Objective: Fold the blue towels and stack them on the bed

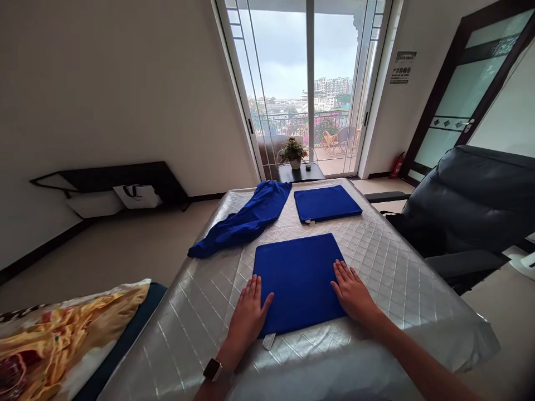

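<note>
A flat blue square [298, 278] lies smooth on the silver counter [376, 273], its white tag [270, 341] poking out at 7 o'clock. Another flat blue square [328, 203] lies at 1 o'clock from it. A long, crumpled blue cloth [251, 220] lies at 11 o'clock.

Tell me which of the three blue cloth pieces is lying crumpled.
The blue piece at the table's far left: it lies bunched and wrinkled, while the other two are flat, neat rectangles.

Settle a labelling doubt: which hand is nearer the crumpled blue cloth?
Left. The left hand is on the left edge of the nearer blue pad, the crumpled blue cloth beyond; the right hand, on the right edge, is farther.
</note>
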`<move>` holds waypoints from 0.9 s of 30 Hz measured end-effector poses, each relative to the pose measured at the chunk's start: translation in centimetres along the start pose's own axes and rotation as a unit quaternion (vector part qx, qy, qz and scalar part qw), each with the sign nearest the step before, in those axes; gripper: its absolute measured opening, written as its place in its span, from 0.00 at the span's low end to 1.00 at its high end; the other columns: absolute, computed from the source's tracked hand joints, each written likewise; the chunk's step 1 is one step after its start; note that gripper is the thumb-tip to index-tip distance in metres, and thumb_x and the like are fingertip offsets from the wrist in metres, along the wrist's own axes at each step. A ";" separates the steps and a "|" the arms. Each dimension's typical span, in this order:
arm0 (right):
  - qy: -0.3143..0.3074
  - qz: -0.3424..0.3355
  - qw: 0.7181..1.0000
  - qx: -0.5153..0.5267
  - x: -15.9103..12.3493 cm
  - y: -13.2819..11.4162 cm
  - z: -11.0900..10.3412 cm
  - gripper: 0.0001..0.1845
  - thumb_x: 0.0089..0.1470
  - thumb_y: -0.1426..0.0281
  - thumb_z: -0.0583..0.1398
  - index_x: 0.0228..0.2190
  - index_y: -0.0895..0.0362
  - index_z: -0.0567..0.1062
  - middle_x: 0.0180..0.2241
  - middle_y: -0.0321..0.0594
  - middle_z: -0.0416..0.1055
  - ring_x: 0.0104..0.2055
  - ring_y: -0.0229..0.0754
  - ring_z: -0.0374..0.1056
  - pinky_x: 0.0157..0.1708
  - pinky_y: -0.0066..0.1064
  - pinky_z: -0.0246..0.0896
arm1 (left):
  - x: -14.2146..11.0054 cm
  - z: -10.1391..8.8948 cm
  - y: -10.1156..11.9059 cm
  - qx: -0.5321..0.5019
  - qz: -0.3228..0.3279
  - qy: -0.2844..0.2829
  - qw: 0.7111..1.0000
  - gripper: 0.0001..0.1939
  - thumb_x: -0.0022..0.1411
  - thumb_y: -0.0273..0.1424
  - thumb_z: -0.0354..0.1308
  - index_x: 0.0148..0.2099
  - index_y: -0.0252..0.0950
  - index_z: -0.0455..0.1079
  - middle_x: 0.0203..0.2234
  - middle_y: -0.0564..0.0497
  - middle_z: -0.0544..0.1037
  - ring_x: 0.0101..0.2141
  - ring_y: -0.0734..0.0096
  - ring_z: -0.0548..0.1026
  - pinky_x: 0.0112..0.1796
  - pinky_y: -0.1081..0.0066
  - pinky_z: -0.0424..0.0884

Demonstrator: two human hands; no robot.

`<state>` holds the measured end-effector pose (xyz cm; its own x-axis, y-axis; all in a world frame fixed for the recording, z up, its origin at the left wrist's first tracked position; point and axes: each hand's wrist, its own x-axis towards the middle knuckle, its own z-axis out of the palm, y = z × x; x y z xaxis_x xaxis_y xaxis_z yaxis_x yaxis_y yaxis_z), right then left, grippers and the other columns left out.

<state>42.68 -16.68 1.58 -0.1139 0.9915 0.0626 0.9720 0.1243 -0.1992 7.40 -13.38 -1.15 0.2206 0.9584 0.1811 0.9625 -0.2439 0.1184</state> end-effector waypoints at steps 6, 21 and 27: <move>0.004 0.009 0.999 0.032 -3.6 0.0 1.0 0.38 0.71 0.50 0.36 0.71 0.60 0.48 0.73 0.41 0.40 0.75 0.45 0.37 0.72 0.44 0.38 | 0.8 -0.4 2.2 0.006 -0.013 0.011 1.000 0.43 0.72 0.55 0.36 0.74 0.26 0.49 0.71 0.35 0.54 0.70 0.51 0.54 0.67 0.49 0.56; 0.028 0.004 0.999 0.040 -3.4 0.3 1.7 0.37 0.71 0.51 0.39 0.71 0.57 0.50 0.73 0.39 0.40 0.75 0.46 0.39 0.72 0.45 0.38 | 1.8 0.0 15.1 -0.057 0.183 -0.035 0.981 0.35 0.75 0.49 0.39 0.75 0.38 0.45 0.72 0.46 0.53 0.71 0.59 0.51 0.68 0.51 0.58; 0.011 0.014 0.998 0.053 -3.3 0.3 1.5 0.38 0.70 0.50 0.37 0.71 0.59 0.48 0.73 0.38 0.37 0.75 0.45 0.36 0.73 0.44 0.37 | -1.9 0.1 4.8 -0.019 0.004 -0.042 0.999 0.37 0.74 0.52 0.37 0.76 0.38 0.41 0.73 0.46 0.48 0.71 0.56 0.50 0.68 0.47 0.53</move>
<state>43.06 -19.90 -0.15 -0.0823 0.9937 0.0765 0.9471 0.1018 -0.3043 11.61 -16.37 -1.06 0.2424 0.9651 0.0993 0.9543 -0.2556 0.1547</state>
